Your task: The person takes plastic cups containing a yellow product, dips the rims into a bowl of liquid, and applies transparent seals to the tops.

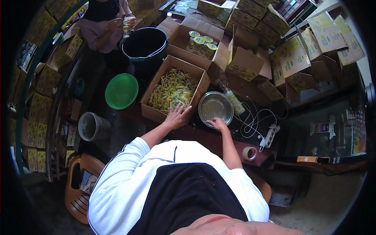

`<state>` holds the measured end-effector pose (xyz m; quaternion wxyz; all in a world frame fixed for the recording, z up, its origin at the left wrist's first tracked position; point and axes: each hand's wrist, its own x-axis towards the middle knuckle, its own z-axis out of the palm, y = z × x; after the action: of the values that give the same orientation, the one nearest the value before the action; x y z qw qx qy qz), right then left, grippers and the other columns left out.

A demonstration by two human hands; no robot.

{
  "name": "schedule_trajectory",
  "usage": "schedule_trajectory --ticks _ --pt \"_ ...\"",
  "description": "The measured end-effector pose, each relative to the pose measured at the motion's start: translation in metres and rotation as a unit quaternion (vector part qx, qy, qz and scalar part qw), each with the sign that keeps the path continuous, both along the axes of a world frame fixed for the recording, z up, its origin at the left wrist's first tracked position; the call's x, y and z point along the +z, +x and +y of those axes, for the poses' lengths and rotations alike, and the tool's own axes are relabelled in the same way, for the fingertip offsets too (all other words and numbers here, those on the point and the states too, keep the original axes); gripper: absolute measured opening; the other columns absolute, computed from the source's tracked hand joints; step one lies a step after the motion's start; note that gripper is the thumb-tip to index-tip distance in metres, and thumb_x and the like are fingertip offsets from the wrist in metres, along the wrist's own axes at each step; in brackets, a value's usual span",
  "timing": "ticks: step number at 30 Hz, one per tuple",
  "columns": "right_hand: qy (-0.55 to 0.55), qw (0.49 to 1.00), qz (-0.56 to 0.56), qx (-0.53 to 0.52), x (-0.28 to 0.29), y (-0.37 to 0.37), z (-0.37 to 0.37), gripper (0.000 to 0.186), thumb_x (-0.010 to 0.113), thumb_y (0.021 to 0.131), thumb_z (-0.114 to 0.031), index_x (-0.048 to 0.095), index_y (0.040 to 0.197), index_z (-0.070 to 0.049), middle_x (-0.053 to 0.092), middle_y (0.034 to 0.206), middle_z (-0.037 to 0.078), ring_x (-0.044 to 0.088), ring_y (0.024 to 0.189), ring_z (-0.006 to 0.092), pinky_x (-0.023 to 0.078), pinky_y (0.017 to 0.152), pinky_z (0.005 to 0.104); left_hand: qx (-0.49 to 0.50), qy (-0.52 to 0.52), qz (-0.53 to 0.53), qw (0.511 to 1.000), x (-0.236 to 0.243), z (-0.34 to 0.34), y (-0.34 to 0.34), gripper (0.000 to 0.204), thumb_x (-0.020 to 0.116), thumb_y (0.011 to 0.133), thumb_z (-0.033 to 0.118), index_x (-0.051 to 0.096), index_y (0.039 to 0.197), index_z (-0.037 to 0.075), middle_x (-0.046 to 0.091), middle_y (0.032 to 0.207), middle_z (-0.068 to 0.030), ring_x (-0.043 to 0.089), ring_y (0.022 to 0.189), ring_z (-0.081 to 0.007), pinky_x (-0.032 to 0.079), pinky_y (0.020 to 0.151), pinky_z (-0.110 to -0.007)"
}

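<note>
My left hand (177,117) is spread over the near side of an open cardboard box (150,112). Yellow-green wrapped pieces (172,84), small and narrow, fill that box. A clear plastic container (181,96) lies among them, right by my left fingertips; whether they touch it is hard to tell. Over the near rim of a round metal basin (215,105) is my right hand (217,124), its fingers curled together. Anything pinched in them is too small to make out. The basin looks shiny inside, with its contents unclear.
A green plastic basin (122,91) and a black bucket (145,42) stand left of the box. Behind it, another carton (184,31) holds lidded tubs. Right of the metal basin lie a ribbed stack (235,102), cables, a power strip (270,135) and a tape roll (249,153). Another person (103,27) holds a jar.
</note>
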<state>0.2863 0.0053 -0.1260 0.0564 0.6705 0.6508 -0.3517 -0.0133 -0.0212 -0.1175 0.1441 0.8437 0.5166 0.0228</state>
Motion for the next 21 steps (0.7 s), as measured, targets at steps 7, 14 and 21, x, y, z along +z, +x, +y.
schedule_trajectory --ticks 7,14,21 --pt "0.061 0.997 0.038 -0.021 -0.028 0.01 -0.002 0.035 0.072 0.079 -0.038 0.073 0.1 -0.01 0.072 0.1 0.013 0.067 0.097 0.0291 0.05 0.087 0.0394 0.003 -0.002 0.001 1.0 0.001 -0.002 0.0 0.099 0.07 0.081 0.04 0.005 0.155 0.027 0.018 0.158 -0.01 0.015 0.147 -0.033 0.003 0.111 -0.07" --pt "0.126 0.991 0.023 -0.048 -0.042 0.014 0.01 0.023 0.076 0.074 -0.019 0.074 0.095 -0.009 0.07 0.098 0.015 0.068 0.093 0.0274 0.052 0.083 0.0379 0.01 -0.001 0.001 1.0 0.006 -0.003 0.001 0.1 0.071 0.08 0.039 0.005 0.155 0.028 0.019 0.158 -0.009 0.016 0.147 -0.0329 0.003 0.111 -0.071" --pt "0.205 0.92 0.23 -0.241 -0.014 0.02 0.006 0.019 0.072 0.082 -0.008 0.07 0.1 -0.001 0.069 0.093 0.009 0.066 0.085 0.0168 0.052 0.08 0.0302 0.012 0.024 -0.015 1.0 0.0 -0.005 0.0 0.098 0.07 0.082 0.037 0.005 0.155 0.028 0.021 0.158 -0.0091 0.017 0.146 -0.0334 0.001 0.111 -0.07"
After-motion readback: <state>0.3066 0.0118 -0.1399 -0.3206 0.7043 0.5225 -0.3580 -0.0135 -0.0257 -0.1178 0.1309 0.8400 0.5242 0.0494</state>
